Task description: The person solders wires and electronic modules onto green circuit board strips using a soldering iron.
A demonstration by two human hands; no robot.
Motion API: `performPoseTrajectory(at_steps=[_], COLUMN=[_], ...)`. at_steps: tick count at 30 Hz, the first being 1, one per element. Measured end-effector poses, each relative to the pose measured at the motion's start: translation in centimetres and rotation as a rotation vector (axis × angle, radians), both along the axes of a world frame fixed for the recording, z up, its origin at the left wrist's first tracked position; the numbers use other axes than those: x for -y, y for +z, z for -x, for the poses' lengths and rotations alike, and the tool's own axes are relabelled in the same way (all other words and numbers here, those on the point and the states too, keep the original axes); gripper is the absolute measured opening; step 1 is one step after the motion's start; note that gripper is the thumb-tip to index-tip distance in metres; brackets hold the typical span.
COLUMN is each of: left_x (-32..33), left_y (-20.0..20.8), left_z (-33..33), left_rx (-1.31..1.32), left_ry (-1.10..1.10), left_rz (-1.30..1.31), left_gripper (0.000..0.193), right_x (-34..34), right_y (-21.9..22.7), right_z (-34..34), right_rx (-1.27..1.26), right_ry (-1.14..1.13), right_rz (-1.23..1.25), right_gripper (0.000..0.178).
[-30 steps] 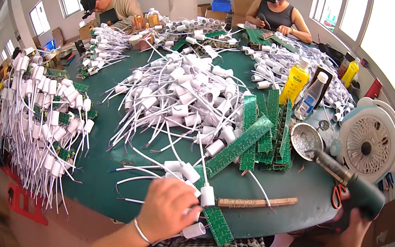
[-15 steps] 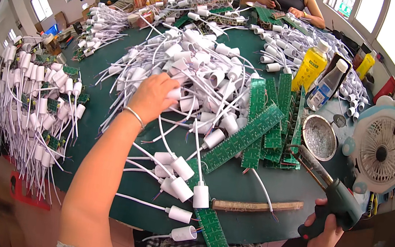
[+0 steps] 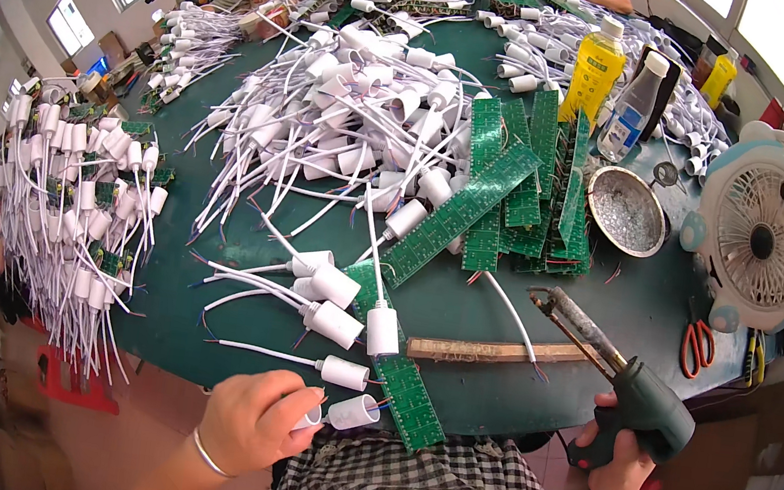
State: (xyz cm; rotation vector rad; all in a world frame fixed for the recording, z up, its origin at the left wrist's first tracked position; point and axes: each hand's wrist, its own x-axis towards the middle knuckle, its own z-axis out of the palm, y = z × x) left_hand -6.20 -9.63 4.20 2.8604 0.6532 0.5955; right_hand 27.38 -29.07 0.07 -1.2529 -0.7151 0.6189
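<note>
My left hand [image 3: 252,418] is closed on a white lamp socket [image 3: 309,418] at the table's front edge; its open end shows beside my fingers. Right next to it, another wired socket [image 3: 355,411] lies at the near end of a green circuit board strip [image 3: 409,403]. More sockets with white cables [image 3: 332,323] rest along that strip, farther in. My right hand [image 3: 620,460] grips a dark green soldering gun [image 3: 653,410] by its handle, its tip [image 3: 544,302] pointing away to the upper left, above the table.
Beyond lies a big heap of white sockets [image 3: 330,116] beside stacked green boards [image 3: 520,193]. A wooden strip [image 3: 497,351], a metal bowl [image 3: 625,211], red-handled scissors [image 3: 697,349], bottles [image 3: 594,70] and a fan [image 3: 761,242] stand around. Two people work across the table.
My left hand has come back from the heap to the table's near edge with a socket. My right hand still holds the soldering gun, and the view has shifted slightly.
</note>
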Motion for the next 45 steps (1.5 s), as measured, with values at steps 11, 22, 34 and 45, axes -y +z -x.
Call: performPoseTrajectory(at_steps=[11,22,34,45], left_x=[0.7,-10.4,4.2,4.5], left_y=[-3.1,1.7,-6.0,-6.4], left_z=[-0.1,-6.5,-2.2,-5.0], left_rx=[-0.067,0.093,0.198,0.184], left_ry=[-0.038,-0.15,0.076,0.155], left_rz=[0.029,-0.416,0.188,0.089], left_gripper=[0.038,0.035,0.042,0.025], right_x=[-0.8,2.0,3.6,6.7], right_y=[-0.3,-0.1,-0.3,0.4], right_z=[0.7,2.1,1.9,3.7], right_rx=[-0.01,-0.023,0.134,-0.002], right_ry=[0.1,0.018,0.29,0.405], right_rz=[0.019,0.081,0.231,0.397], right_gripper=[0.044,0.05,0.041,0.04])
